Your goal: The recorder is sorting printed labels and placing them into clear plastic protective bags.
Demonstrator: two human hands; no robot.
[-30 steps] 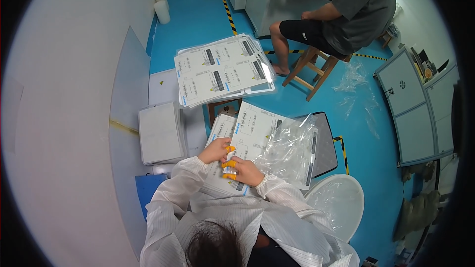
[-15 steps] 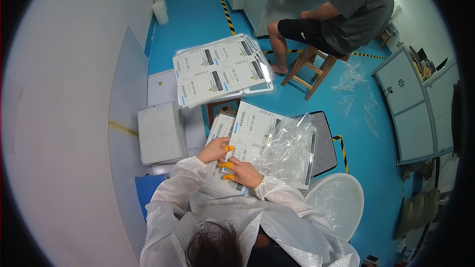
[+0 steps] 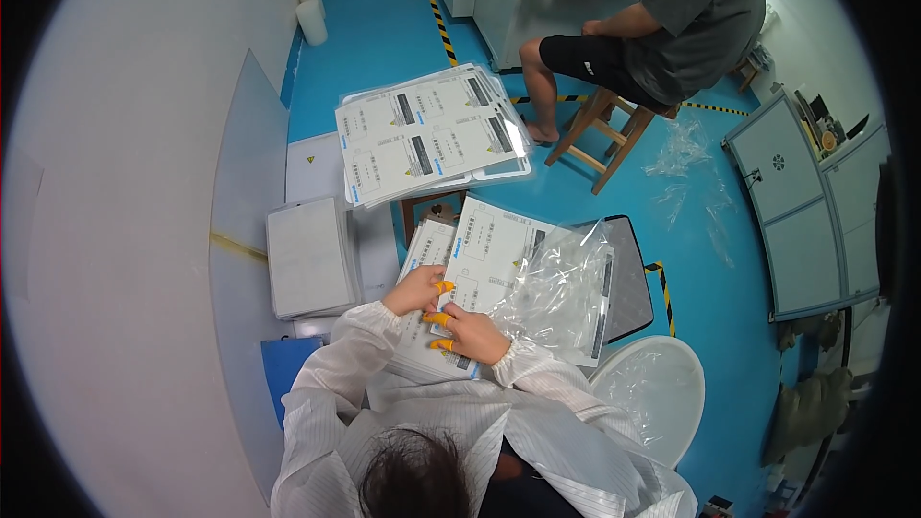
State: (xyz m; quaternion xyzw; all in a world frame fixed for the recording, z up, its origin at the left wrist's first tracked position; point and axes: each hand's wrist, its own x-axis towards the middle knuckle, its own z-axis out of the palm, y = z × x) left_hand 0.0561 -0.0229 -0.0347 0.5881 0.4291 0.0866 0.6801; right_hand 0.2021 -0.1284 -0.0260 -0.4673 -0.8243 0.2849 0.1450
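Note:
A white printed sheet [image 3: 484, 240] lies slanted on top of a stack of similar sheets [image 3: 419, 254] in front of me. My left hand [image 3: 413, 292] is closed at its left edge, a yellow finger cot on one fingertip. Close beside it, my right hand [image 3: 480, 338] pinches the same edge slightly lower, with yellow cots on its fingers. Crumpled clear plastic film [image 3: 561, 283] covers the right part of the sheet, above my right forearm. What lies between the fingertips is too small to make out fully.
Ahead stands a larger pile of printed sheets [image 3: 422, 139]. A pale stack [image 3: 312, 259] and blue box [image 3: 286, 369] are at left. A round white bin [image 3: 696, 393] holding clear film stands at right. A co-worker [image 3: 710, 19] sits on a wooden stool [image 3: 609, 139] near a machine.

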